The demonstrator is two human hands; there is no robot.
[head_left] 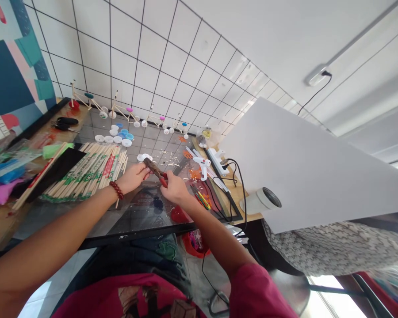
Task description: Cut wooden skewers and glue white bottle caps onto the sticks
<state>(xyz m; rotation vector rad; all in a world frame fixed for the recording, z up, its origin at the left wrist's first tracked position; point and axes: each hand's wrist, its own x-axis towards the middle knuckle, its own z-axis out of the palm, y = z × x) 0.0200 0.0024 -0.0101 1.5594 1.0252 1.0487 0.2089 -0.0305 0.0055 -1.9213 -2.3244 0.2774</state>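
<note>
Between left hand (132, 176), right hand (175, 187): perhaps pliers (154, 169)

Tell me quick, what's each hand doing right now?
Left hand: closed, fingers on the head of the pliers; anything else in it cannot be told.
Right hand: closed on the pliers' red handles.
</note>
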